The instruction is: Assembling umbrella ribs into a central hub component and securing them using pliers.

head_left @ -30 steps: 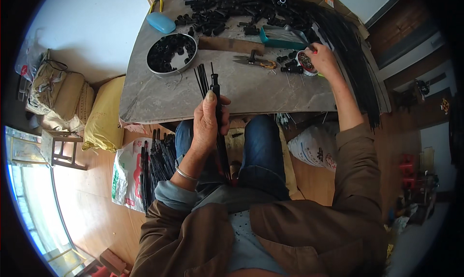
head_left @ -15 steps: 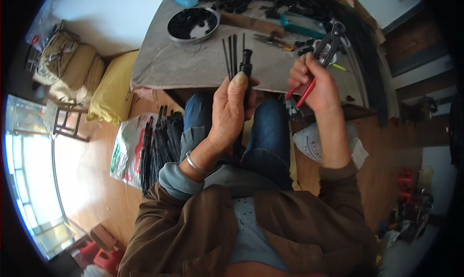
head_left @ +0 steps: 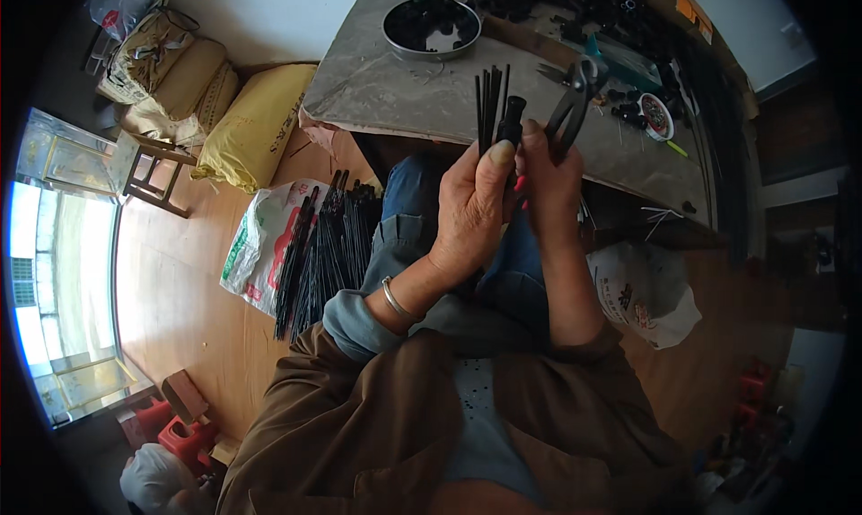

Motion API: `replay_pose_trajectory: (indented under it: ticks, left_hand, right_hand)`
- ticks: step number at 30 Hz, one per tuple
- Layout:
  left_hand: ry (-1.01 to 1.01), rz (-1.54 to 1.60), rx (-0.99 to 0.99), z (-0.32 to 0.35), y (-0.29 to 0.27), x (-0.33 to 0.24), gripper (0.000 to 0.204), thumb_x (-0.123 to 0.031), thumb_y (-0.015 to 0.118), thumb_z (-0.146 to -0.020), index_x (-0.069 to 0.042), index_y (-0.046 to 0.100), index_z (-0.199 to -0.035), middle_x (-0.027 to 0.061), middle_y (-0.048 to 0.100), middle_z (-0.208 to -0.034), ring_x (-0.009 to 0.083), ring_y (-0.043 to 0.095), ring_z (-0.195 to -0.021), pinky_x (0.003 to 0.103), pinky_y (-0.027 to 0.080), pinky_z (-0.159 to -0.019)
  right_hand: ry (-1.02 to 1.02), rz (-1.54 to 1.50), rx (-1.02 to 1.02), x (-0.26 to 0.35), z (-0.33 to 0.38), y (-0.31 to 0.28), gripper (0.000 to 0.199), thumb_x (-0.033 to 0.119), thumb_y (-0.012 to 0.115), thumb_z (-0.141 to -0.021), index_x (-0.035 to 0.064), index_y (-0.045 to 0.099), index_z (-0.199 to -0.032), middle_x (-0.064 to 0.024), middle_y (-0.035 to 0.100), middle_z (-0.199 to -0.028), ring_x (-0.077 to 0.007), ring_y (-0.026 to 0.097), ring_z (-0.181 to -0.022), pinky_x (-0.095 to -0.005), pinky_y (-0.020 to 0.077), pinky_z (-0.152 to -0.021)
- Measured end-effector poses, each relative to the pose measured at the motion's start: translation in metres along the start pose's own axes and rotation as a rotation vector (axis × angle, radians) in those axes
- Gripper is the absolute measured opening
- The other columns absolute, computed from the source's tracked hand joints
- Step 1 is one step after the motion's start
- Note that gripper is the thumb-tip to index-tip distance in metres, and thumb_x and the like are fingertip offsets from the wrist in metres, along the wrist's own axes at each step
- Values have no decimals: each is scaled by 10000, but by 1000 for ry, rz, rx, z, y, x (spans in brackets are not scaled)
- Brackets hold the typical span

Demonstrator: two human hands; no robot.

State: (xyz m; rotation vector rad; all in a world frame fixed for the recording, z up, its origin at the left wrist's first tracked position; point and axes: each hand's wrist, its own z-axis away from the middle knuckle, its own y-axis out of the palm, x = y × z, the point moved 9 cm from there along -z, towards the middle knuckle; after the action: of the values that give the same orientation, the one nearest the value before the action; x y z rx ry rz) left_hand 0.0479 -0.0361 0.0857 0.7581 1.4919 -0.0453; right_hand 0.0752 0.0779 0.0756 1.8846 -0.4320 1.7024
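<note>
In my left hand point(head_left: 469, 205) several thin black rods point(head_left: 490, 102) stand upright beside a thicker black tube-like piece point(head_left: 513, 118), whose ribbed top shows above my thumb. My fingers wrap round them; their lower ends are hidden. My right hand point(head_left: 551, 187) is closed on a pair of pincers point(head_left: 567, 111) and is pressed up close to the left hand's right side. The dark pincer head points up, and only a bit of the red handle shows between the hands. Whether the right thumb touches the black tube-like piece I cannot tell.
Ahead lies a grey worktable point(head_left: 386, 97) with a metal bowl point(head_left: 431, 50) of small black parts and a small white dish point(head_left: 656, 117). Black parts heap at its back. On the floor, left of my knees, a bundle of black rods point(head_left: 337, 246) rests on a white sack point(head_left: 269, 237).
My right hand has brought the pincers leftward, up against my left hand. The left hand keeps its hold on the rods. The view has shifted, so the table sits farther up and right.
</note>
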Motion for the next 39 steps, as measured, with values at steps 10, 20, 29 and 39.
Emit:
replay_pose_trajectory:
  ticks: [10,20,29,39]
  left_hand:
    - [-57,-35,29,-4,-6,3,472,-497,447,-974,-52,536,-841,-32,458,-609,37,404,-505,200,304,-442]
    - [-108,-12,63,-11,-24,12,549,-535,367,-985,-33,566,-883,-10,476,-605,52,424,-498,212,326,-447]
    - [-69,5,52,-19,-34,11,595,-531,363,-987,-16,538,-1229,-17,485,-633,53,438,-521,211,339,-469]
    - [-98,15,109,-13,-25,11,607,-508,341,-1000,4,523,-1271,-12,501,-680,51,435,-551,208,360,-511]
  right_hand:
    - [-432,512,-150,31,-4,4,216,211,658,-893,23,588,-813,-47,582,-658,-109,535,-573,-285,424,-534]
    - [-316,386,-44,19,-6,14,235,272,637,-918,40,629,-883,41,524,-653,-24,453,-566,-199,353,-500]
    - [69,188,252,1,8,20,256,275,606,-938,25,633,-887,17,562,-664,-47,491,-555,-197,387,-519]
    - [66,130,297,4,16,31,258,280,571,-957,27,613,-928,3,574,-667,-80,547,-542,-208,409,-476]
